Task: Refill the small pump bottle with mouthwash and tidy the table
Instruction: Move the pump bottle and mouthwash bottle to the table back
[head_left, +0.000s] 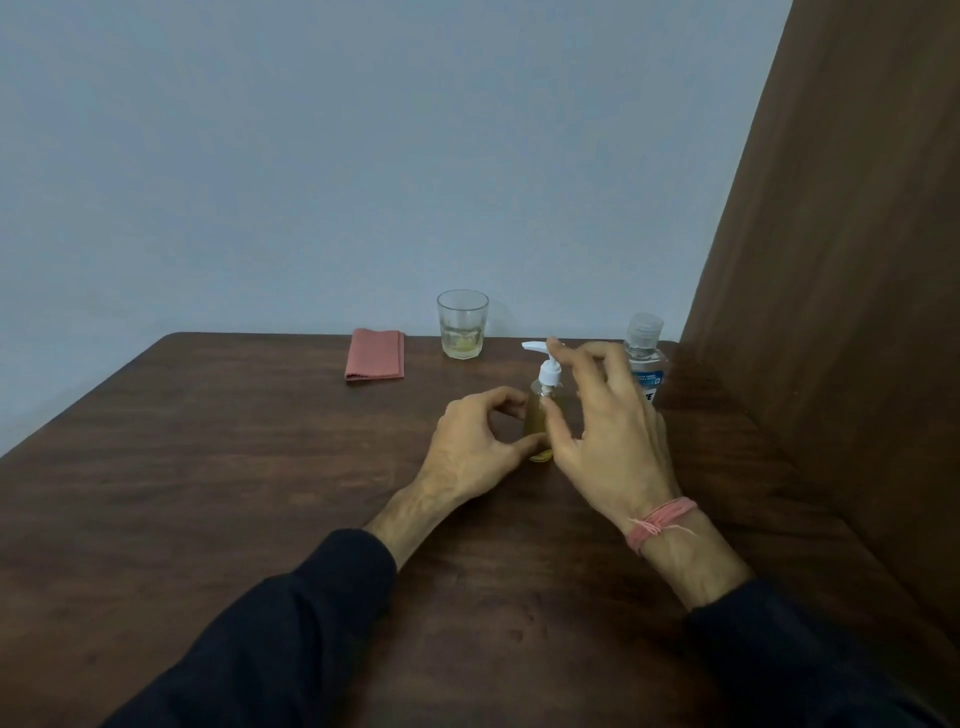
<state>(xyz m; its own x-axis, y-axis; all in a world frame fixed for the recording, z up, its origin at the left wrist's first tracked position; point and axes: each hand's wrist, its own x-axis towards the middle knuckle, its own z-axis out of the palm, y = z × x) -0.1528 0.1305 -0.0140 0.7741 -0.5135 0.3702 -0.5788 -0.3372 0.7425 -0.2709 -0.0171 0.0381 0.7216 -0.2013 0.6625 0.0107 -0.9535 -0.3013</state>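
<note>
A small pump bottle (537, 415) with yellowish liquid and a white pump head stands upright on the brown table (260, 493). My left hand (480, 452) grips its body, thumb low and fingers curled round the far side. My right hand (602, 415) hovers just right of the bottle, fingers spread and relaxed, the index fingertip by the pump head. Whether it touches the pump is unclear. Behind my right hand stands a clear mouthwash bottle (644, 358) with a capped top and blue label, partly hidden.
A drinking glass (462, 325) with a little yellowish liquid stands at the table's far edge. A folded pink cloth (375, 356) lies to its left. A brown wooden panel (831, 260) rises along the right side, and a grey wall is behind.
</note>
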